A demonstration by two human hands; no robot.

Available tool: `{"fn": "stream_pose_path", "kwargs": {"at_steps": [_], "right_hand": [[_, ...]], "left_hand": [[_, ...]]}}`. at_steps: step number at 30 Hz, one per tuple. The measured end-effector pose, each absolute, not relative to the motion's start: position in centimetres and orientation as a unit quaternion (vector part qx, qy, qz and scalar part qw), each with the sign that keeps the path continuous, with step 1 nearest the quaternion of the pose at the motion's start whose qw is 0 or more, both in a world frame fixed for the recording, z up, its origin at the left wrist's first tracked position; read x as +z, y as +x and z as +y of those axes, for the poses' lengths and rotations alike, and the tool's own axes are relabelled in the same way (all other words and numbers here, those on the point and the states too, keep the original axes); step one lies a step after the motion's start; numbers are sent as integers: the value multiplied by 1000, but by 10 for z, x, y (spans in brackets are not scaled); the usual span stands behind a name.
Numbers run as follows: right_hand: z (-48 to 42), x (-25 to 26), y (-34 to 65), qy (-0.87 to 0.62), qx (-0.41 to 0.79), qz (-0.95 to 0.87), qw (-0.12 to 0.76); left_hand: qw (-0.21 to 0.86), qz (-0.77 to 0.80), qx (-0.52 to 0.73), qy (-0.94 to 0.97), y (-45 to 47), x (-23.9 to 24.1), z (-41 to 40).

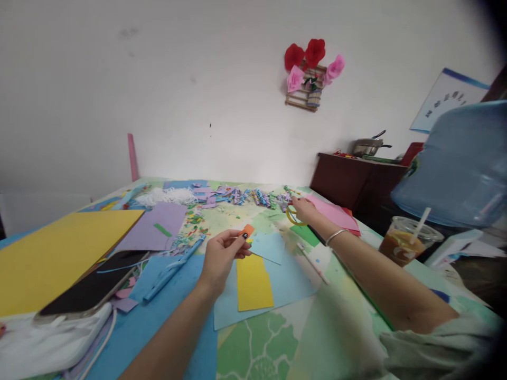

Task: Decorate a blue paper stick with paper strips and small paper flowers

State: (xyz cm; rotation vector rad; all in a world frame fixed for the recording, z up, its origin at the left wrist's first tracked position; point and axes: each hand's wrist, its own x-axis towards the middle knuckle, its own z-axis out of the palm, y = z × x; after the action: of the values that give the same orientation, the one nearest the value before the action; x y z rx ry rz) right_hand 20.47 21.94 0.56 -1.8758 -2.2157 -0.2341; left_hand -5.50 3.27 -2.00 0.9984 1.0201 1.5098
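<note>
My left hand (222, 255) pinches a small orange paper piece (247, 230) above a yellow paper rectangle (254, 283) lying on a light blue sheet (289, 279). My right hand (304, 209) reaches far across the table and closes on the yellow handles of a pair of scissors (292, 216), beside pink paper sheets (335, 215). A silver bangle (336, 235) circles the right wrist. A white pen (312, 262) lies just left of the right forearm.
A large yellow sheet (59, 248), a purple sheet (158, 224) and a phone (89, 290) lie at left. A blue pen (174, 266) is near the left hand. Paper scraps (237, 196) litter the far edge. An iced drink cup (407, 243) stands at right by a water jug (459, 163).
</note>
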Motion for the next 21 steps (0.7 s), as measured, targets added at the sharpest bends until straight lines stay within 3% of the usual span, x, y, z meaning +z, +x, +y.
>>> {"fn": "stream_pose_path", "kwargs": {"at_steps": [11,21], "right_hand": [[201,29,202,-591,-139,-663,437],[191,64,221,-612,-93,-579,531]], "left_hand": [[509,421,634,403,-55,-21,34],[518,418,631,398,-54,-23,33]]}}
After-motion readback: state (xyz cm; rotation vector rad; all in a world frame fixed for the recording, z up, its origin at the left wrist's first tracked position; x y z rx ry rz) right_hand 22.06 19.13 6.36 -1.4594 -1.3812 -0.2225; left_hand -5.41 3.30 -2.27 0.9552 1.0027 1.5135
